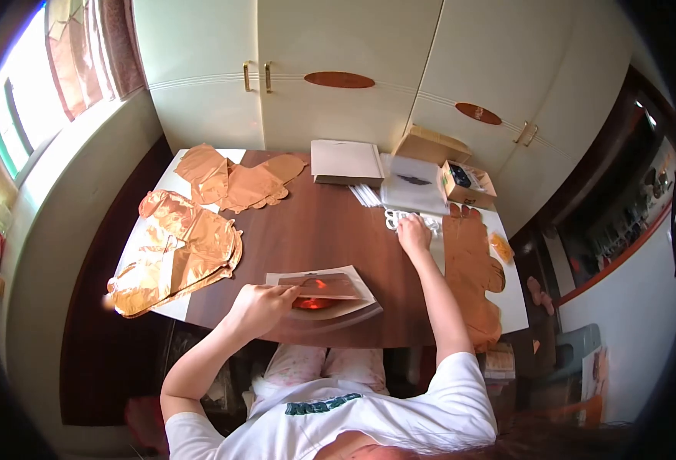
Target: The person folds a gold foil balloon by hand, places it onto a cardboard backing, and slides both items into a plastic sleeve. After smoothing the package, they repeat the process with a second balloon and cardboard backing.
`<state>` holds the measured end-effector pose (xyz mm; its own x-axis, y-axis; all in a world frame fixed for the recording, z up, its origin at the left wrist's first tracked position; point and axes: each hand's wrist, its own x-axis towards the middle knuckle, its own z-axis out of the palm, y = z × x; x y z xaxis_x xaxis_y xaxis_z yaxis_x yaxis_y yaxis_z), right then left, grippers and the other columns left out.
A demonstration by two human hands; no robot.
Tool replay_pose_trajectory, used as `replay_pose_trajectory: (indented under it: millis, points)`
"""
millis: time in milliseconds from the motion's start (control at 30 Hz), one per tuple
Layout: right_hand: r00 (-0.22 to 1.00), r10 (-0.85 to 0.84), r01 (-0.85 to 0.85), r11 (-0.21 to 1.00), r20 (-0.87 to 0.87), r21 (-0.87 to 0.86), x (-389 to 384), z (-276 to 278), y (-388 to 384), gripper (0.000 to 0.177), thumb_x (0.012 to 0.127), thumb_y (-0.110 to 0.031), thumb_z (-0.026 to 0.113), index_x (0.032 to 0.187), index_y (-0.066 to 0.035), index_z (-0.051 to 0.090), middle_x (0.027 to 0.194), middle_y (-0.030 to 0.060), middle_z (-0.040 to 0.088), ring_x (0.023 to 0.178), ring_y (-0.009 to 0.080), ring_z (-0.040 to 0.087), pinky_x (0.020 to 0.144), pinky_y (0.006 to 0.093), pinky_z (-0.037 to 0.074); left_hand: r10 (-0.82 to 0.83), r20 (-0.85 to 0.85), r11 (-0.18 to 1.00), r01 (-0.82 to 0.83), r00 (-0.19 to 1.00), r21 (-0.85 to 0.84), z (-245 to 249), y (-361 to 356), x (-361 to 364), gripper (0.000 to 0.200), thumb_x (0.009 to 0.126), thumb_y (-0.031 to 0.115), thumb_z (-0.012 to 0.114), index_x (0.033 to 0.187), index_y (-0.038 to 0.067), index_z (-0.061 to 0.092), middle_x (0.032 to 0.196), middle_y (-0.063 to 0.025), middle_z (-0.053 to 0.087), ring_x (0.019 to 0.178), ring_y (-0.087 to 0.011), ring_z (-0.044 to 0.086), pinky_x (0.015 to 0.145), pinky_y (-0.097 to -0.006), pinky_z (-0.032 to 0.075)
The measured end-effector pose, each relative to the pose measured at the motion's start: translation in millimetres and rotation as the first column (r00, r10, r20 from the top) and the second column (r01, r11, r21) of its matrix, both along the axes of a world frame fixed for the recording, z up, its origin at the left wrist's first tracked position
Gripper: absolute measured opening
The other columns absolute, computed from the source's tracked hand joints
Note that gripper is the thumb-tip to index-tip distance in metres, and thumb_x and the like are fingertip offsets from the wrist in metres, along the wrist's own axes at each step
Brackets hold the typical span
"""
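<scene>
My left hand (270,304) is closed on the left side of a flat packet (342,285) near the table's front edge. The packet has a pale border and shows shiny orange-red material in its middle. Farther right, my right hand (413,231) reaches to a small heap of white looped items (431,222), its fingers bent down onto them. Whether it grips one of them is hidden. Just right of that hand lies a long flat copper-coloured foil piece (467,261). White sticks (366,196) lie behind the white items.
Copper foil pieces (257,184) and a shinier foil stack (180,253) cover the table's left side. At the back are a white stack (345,159), clear plastic bags (411,193) and an open box (482,193). A small orange-yellow packet (501,247) lies at the right edge.
</scene>
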<state>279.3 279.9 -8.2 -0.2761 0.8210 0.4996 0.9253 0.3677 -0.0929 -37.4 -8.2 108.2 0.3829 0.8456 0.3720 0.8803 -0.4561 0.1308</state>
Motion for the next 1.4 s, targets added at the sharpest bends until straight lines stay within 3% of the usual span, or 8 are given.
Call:
replay_pose_trajectory:
  millis: [133, 200, 333, 567, 667, 833, 1033, 1400]
  points:
    - [0.897, 0.301, -0.263, 0.952, -0.325, 0.157, -24, 71, -56, 0.006, 0.078, -0.013, 0.071, 0.082, -0.010, 0.069, 0.084, 0.0071, 0.062, 0.077, 0.0259, 0.061, 0.066, 0.0369, 0.050, 0.010, 0.044, 1.000, -0.009, 0.999, -0.026, 3, 1, -2, 0.024, 0.077, 0.012, 0.065, 0.101, 0.007, 0.066, 0.080, -0.0064, 0.068, 0.064, -0.0237, 0.066, 0.057, -0.0339, 0.054]
    - [0.734, 0.436, -0.516, 0.856, -0.520, -0.011, -41, 121, -113, 0.009, 0.076, -0.013, 0.072, 0.084, -0.011, 0.069, 0.083, 0.0054, 0.062, 0.077, 0.0255, 0.062, 0.066, 0.0362, 0.050, 0.010, 0.064, 1.000, -0.008, 0.998, -0.024, 9, 2, -1, 0.022, 0.077, 0.012, 0.066, 0.098, 0.007, 0.066, 0.078, -0.0072, 0.067, 0.064, -0.0252, 0.066, 0.057, -0.0346, 0.054]
    - [0.476, 0.761, -0.849, 0.529, -0.441, -0.002, -59, 168, -196, 0.009, 0.076, -0.015, 0.073, 0.083, -0.013, 0.069, 0.079, 0.0037, 0.062, 0.075, 0.0225, 0.062, 0.062, 0.0333, 0.050, 0.011, 0.044, 1.000, -0.010, 0.999, -0.030, 8, 5, 0, 0.022, 0.076, 0.013, 0.066, 0.097, 0.008, 0.066, 0.078, -0.0079, 0.067, 0.064, -0.0253, 0.066, 0.058, -0.0352, 0.054]
    - [0.711, 0.679, -0.699, 0.712, 0.182, 0.072, -94, 128, -232, 0.008, 0.075, -0.013, 0.064, 0.083, -0.011, 0.063, 0.064, -0.0001, 0.050, 0.060, 0.0131, 0.058, 0.049, 0.0269, 0.048, 0.041, 0.012, 0.997, -0.040, 0.999, -0.071, 7, 3, 6, 0.025, 0.075, 0.013, 0.066, 0.100, 0.008, 0.067, 0.078, -0.0077, 0.068, 0.064, -0.0247, 0.066, 0.057, -0.0346, 0.053]
    - [0.741, 0.664, -0.672, 0.732, 0.103, 0.115, -93, 126, -246, 0.008, 0.076, -0.013, 0.064, 0.083, -0.010, 0.063, 0.065, -0.0005, 0.051, 0.059, 0.0132, 0.058, 0.049, 0.0268, 0.047, 0.025, 0.028, 0.999, -0.024, 0.999, -0.039, 6, 1, 7, 0.027, 0.075, 0.013, 0.066, 0.101, 0.008, 0.067, 0.078, -0.0073, 0.068, 0.065, -0.0238, 0.067, 0.057, -0.0340, 0.053]
    - [0.624, 0.780, -0.780, 0.617, -0.049, -0.103, -89, 120, -275, 0.032, 0.076, -0.020, 0.070, 0.102, -0.003, 0.065, 0.096, 0.0085, 0.065, 0.091, 0.0232, 0.061, 0.081, 0.0356, 0.050, -0.002, 0.003, 1.000, 0.002, 1.000, -0.028, 5, -4, 9, 0.033, 0.073, 0.015, 0.066, 0.104, 0.004, 0.065, 0.084, -0.0067, 0.069, 0.071, -0.0214, 0.068, 0.060, -0.0325, 0.055]
    - [0.569, 0.809, -0.813, 0.527, -0.146, -0.247, -86, 108, -275, 0.034, 0.079, -0.027, 0.069, 0.105, -0.005, 0.065, 0.100, 0.0074, 0.065, 0.095, 0.0237, 0.062, 0.084, 0.0351, 0.049, 0.010, -0.103, 0.999, -0.006, 0.995, 0.041, -28, -16, 16, 0.043, 0.072, 0.020, 0.065, 0.109, 0.000, 0.062, 0.111, -0.0102, 0.066, 0.101, -0.0209, 0.065, 0.075, -0.0295, 0.056]
    - [0.587, 0.696, -0.809, 0.488, -0.413, -0.328, -61, 71, -236, 0.023, 0.084, -0.029, 0.067, 0.096, -0.010, 0.069, 0.095, 0.0065, 0.069, 0.089, 0.0256, 0.065, 0.078, 0.0363, 0.052, 0.093, -0.016, 0.976, -0.087, 0.996, 0.202, -96, -27, 15, 0.028, 0.079, 0.016, 0.066, 0.104, 0.004, 0.064, 0.108, -0.0073, 0.066, 0.102, -0.0201, 0.065, 0.073, -0.0297, 0.055]
